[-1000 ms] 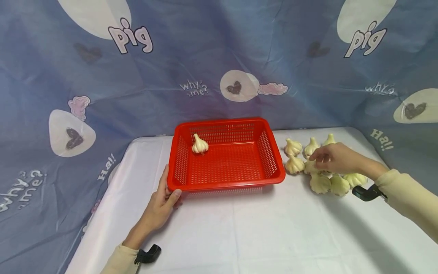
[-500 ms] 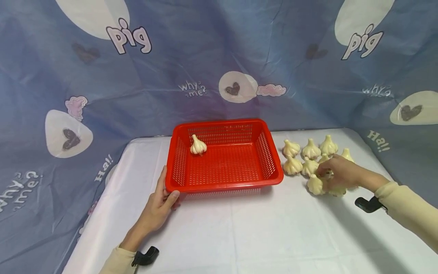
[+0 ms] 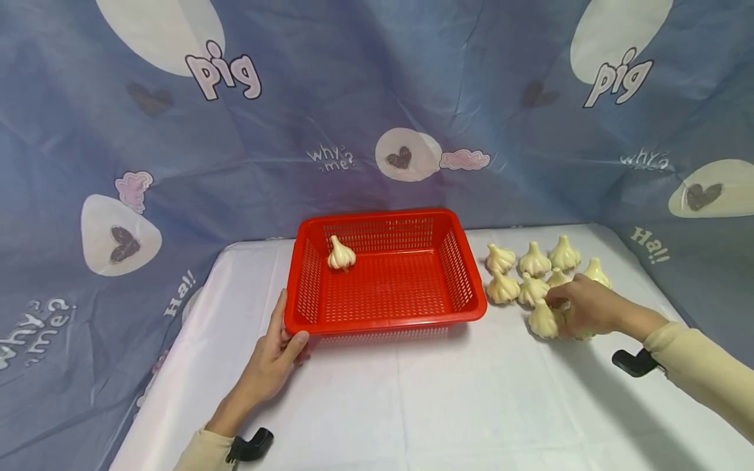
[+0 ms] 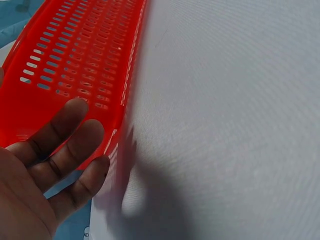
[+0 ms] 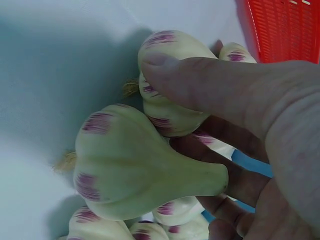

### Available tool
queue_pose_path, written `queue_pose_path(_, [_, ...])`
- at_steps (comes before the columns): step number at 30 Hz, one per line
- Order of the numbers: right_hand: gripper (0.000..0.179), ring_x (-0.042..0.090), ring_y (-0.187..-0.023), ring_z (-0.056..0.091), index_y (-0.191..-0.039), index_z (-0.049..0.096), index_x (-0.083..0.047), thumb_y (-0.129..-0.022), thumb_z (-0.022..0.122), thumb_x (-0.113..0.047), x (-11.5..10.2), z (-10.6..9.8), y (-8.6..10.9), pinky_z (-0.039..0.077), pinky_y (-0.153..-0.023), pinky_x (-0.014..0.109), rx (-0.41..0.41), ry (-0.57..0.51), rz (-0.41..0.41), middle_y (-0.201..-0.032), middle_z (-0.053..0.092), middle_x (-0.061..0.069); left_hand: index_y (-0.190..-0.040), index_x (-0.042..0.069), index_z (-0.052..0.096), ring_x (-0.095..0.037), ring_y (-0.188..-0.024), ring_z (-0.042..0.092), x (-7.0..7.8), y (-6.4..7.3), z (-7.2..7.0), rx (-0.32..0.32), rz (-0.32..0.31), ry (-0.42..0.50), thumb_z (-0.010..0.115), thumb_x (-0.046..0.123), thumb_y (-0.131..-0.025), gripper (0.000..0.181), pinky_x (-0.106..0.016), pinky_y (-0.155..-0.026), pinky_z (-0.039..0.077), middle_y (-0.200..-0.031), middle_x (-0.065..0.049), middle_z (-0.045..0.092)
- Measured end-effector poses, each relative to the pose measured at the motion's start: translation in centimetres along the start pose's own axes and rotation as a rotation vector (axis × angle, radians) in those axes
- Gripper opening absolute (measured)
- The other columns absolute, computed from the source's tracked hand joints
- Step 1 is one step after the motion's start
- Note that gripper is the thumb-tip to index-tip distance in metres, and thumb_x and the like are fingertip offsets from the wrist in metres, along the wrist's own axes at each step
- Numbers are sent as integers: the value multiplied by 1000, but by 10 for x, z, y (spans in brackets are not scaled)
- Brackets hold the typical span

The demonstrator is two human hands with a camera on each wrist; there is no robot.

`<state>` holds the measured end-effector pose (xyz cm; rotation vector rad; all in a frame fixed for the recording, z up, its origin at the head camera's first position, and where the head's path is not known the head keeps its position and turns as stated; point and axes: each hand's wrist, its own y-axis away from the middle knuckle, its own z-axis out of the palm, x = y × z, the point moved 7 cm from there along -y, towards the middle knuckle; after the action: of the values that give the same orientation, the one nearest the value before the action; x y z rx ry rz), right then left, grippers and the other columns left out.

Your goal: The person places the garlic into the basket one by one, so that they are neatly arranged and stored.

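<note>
My left hand [image 3: 268, 360] holds the near left corner of a red perforated plastic basket [image 3: 385, 323]. Its thumb lies on the rim; in the left wrist view several fingers [image 4: 82, 145] lie against the outer wall. A single white garlic bulb [image 3: 341, 255] sits inside at the back left. To the right, my right hand [image 3: 589, 307] pinches a garlic bulb [image 3: 540, 319] at the front of a cluster. In the right wrist view the thumb [image 5: 185, 80] presses on this purple-streaked bulb, and another bulb [image 5: 125, 160] lies right beside it under the hand.
Several more garlic bulbs [image 3: 502, 288] stand close together on the white cloth [image 3: 448, 399], right of the basket. A blue printed curtain [image 3: 330, 98] hangs behind the table and along both sides. Black wrist mounts [image 3: 252, 445] are strapped at both sleeves.
My right hand has moved down and nearer from above the middle of the cluster, and its fingers now grip the front-left bulb. The left hand still holds the basket corner.
</note>
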<state>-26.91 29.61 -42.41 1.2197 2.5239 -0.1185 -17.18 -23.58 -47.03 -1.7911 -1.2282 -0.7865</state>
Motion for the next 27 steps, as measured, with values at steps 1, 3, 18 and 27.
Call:
queue_pose_path(1, [44,27,-89,77,-94,75,-18,-56,94,-9,1,1,0,60,-73,37,-5,5,11,-94,80,0,-173,22,2,-24,-69,68,0,0,0,0,-1,-1,60,7,-107,89,-33,-65,59,-86,-12,73])
queue_pose_path(3, [46,27,-90,77,-97,75,-17,-56,96,-12,2,2,1,60,-75,38,-20,7,33,-95,80,0,-173,22,2,-24,-69,68,0,1,0,1,-2,0,60,7,-107,89,-33,-65,59,-85,-12,73])
queue_pose_path(18, [48,2,-73,61,-96,76,-23,-56,102,-29,-2,5,4,48,-64,26,6,27,30,-80,68,-17,-173,21,2,-26,-70,68,0,0,0,-1,-2,26,60,6,-108,88,-35,-65,59,-85,-14,72])
queue_pose_path(27, [57,3,-75,63,-103,79,-16,-58,102,-41,-2,10,4,50,-66,28,-6,31,42,-83,70,-15,-173,22,2,-26,-69,68,-2,-1,1,3,-2,30,60,6,-108,89,-34,-65,58,-84,-13,72])
